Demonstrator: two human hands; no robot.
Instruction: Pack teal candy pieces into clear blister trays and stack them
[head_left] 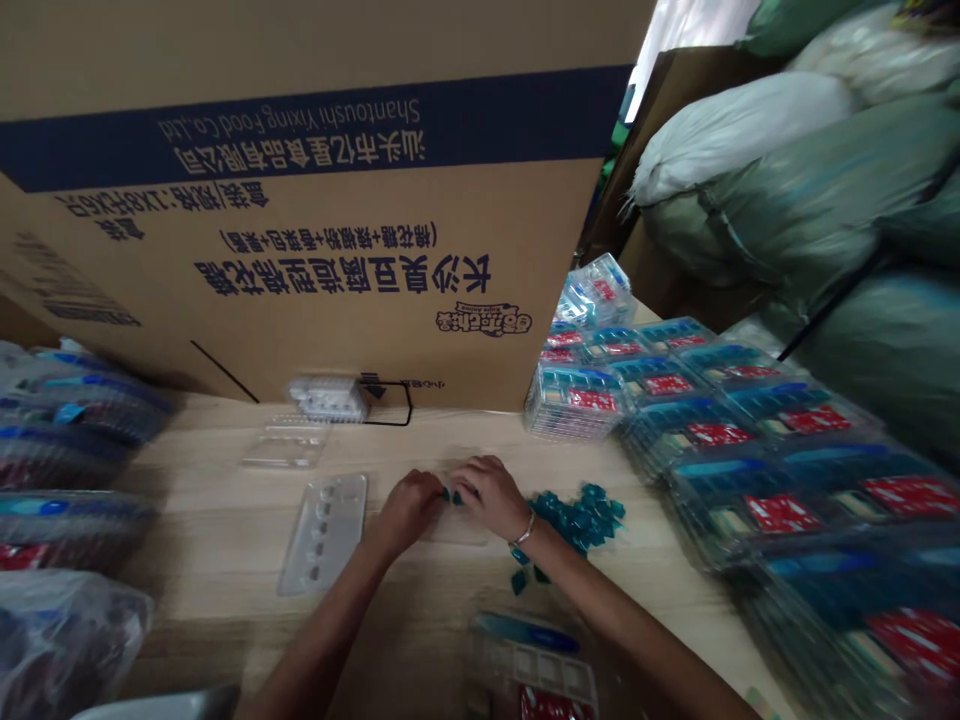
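My left hand [409, 505] and my right hand [487, 495] meet at the middle of the wooden table [225, 530], fingers curled together around small teal pieces [450, 495] between them. They press over a clear plastic tray [457, 525] that is barely visible beneath. A heap of loose teal pieces [581, 515] lies just right of my right wrist, which wears a thin bracelet. A clear blister tray [324, 533] with round pockets lies flat to the left of my left hand.
A big cardboard box [300, 200] with blue print stands behind the table. Stacks of filled blister packs [750, 440] cover the right side, more packs [67, 440] pile on the left. Empty clear trays [289, 445] lie near the box. Stuffed sacks [825, 180] rise at right.
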